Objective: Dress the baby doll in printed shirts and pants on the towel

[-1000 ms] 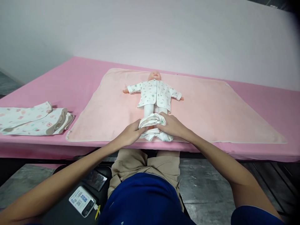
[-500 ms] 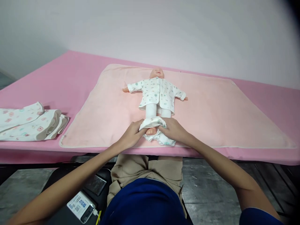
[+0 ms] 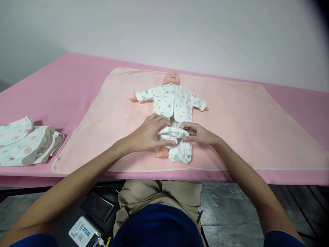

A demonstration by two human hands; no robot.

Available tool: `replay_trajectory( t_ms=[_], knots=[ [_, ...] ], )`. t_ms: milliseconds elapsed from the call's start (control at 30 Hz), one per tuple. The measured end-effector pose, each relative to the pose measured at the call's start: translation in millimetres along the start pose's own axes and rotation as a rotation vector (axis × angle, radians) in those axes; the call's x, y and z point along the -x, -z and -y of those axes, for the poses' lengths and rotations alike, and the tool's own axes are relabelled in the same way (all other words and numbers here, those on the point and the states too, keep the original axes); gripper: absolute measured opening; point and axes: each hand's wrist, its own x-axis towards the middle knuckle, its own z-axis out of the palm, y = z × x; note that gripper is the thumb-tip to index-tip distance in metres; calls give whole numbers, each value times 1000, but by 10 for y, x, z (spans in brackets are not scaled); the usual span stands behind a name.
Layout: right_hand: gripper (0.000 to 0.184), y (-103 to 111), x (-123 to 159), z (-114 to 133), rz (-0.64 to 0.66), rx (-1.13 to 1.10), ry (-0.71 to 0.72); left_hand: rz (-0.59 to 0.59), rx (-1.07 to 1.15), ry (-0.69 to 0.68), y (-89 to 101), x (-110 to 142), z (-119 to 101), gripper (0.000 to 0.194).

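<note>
A baby doll point(image 3: 171, 78) lies on its back, head away from me, wearing a white printed jacket point(image 3: 164, 101) with its arms spread. Bunched around its lower legs are white printed baby pants point(image 3: 182, 152). My left hand point(image 3: 151, 132) grips the pants' gathered fabric from the left, thumb in front and fingers behind. From the right, my right hand point(image 3: 196, 133) pinches the same cloth between thumb and fingers. One bare foot point(image 3: 162, 152) sticks out below my left hand. The other foot is hidden inside the bunched cloth.
The doll rests on a light pink pad point(image 3: 244, 137) over a pink-covered table point(image 3: 61, 79). Folded printed baby clothes point(image 3: 28, 144) lie at the left. Below the table edge, a power bank point(image 3: 84, 233) and a dark phone-like device point(image 3: 99, 206) sit on a black surface.
The pants' cloth has moved up past the left-hand foot, which now shows below it. My left hand has shifted up over the legs, and the right hand has moved slightly right.
</note>
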Motion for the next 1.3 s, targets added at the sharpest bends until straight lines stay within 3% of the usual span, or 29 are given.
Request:
replay_trajectory(
  t_ms=[100,167,267,400,533,600,733,800,900,967,1033,1133,1233,1300],
  knots=[
    [46,-26,-26,-151,30,-146,-10,293,240,26,56,-388,-7,40],
    [49,-21,-30,-261,75,-228,-1,428,411,55,85,-598,84,34],
    [49,-16,-14,-361,131,-295,31,505,537,91,98,-768,235,29],
    [43,-66,14,-315,-19,-257,39,585,616,139,35,-789,379,37],
    [39,-84,38,-222,-197,-205,52,601,779,228,-59,-759,516,53],
    [35,-46,60,-207,-219,-200,53,588,811,266,-78,-753,560,55],
    [36,38,110,-247,-2,-224,-36,611,803,281,-60,-755,573,58],
    [40,39,121,-286,20,-261,-32,621,786,259,-49,-759,553,54],
    [49,-6,112,-331,-125,-367,26,651,765,183,-64,-758,502,37],
    [52,-31,102,-329,-183,-382,19,645,760,159,-90,-752,466,39],
    [54,-31,100,-299,-143,-332,-10,575,782,191,-114,-744,439,39],
    [59,-4,111,-229,38,-199,-17,458,832,261,-118,-738,412,26],
    [55,-8,121,-179,141,-92,30,479,781,264,-80,-734,360,23],
    [51,-46,119,-171,84,-70,90,550,690,201,-65,-721,297,32]
  ],
)
